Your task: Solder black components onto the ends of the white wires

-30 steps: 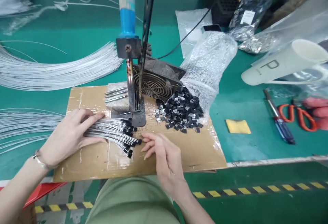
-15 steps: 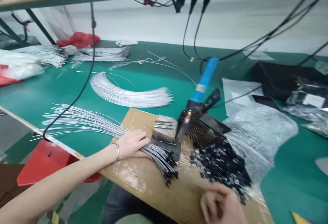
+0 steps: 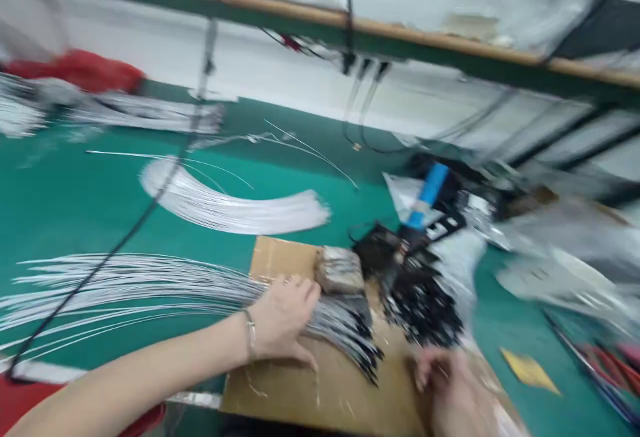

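Observation:
My left hand (image 3: 287,314) lies over a bundle of thin grey-white wires (image 3: 175,284), its fingers flat across them and its thumb spread on the near side. Black tips (image 3: 367,350) fan out at the bundle's right end above a brown cardboard sheet (image 3: 280,394). Blurred by motion, my right hand (image 3: 453,384) has its thumb and fingers pinched together below a pile of small black pieces (image 3: 425,304); whatever is between them is too small to make out. Beyond the pile stands a blue-handled soldering iron (image 3: 429,194), and a brownish block (image 3: 341,269) sits beside the wires.
A second bundle of white wires (image 3: 235,214) lies on the green mat (image 3: 100,217). Black cable (image 3: 125,244) hangs across the left side. Plastic bags (image 3: 565,270), a yellow piece (image 3: 530,370) and red-handled tools (image 3: 605,364) are at right. A shelf edge (image 3: 400,32) crosses above.
The camera view has turned to the right. My left hand's thumb has come out from the wires, and the hand lies flatter. My right hand stays near the black pieces, pinched.

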Available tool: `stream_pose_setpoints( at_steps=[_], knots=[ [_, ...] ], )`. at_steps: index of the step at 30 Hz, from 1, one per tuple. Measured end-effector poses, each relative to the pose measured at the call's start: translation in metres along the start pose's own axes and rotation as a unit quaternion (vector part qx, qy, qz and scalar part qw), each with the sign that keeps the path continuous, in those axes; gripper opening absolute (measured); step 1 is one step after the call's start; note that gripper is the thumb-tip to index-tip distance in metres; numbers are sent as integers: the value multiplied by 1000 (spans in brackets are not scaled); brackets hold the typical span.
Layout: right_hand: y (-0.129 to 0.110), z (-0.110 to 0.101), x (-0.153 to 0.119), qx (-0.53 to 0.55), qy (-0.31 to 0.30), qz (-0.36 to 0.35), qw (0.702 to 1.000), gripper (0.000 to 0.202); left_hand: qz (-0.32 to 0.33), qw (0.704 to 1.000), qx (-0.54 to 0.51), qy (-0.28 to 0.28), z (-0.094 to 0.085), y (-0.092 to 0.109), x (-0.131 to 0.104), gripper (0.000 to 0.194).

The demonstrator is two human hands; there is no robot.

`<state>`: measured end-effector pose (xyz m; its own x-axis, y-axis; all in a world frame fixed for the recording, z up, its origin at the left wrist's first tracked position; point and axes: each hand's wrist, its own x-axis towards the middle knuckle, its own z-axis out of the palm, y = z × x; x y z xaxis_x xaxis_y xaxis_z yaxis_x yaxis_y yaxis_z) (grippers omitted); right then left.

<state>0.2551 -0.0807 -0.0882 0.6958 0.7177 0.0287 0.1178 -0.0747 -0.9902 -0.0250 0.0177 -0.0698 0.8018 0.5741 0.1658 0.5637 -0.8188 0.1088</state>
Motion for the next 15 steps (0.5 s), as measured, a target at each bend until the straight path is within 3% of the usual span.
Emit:
stream_pose_setpoints(
  at_steps=[2, 4, 9, 15],
  knots=[
    [-7, 18, -2, 1, 30, -5, 1000, 75, 0, 1000, -11, 2, -10, -16, -8, 112],
    [-4, 26, 1, 2, 42, -6, 999, 74, -2, 1000, -17, 4, -13, -30, -12, 101],
    [8, 22, 5, 28, 46, -27, 998, 75, 14, 1000, -19, 12, -4, -43, -15, 72],
    [15, 24, 11, 74, 17, -40, 996, 76, -56, 997, 34, 29, -7, -63, -31, 100]
  ],
)
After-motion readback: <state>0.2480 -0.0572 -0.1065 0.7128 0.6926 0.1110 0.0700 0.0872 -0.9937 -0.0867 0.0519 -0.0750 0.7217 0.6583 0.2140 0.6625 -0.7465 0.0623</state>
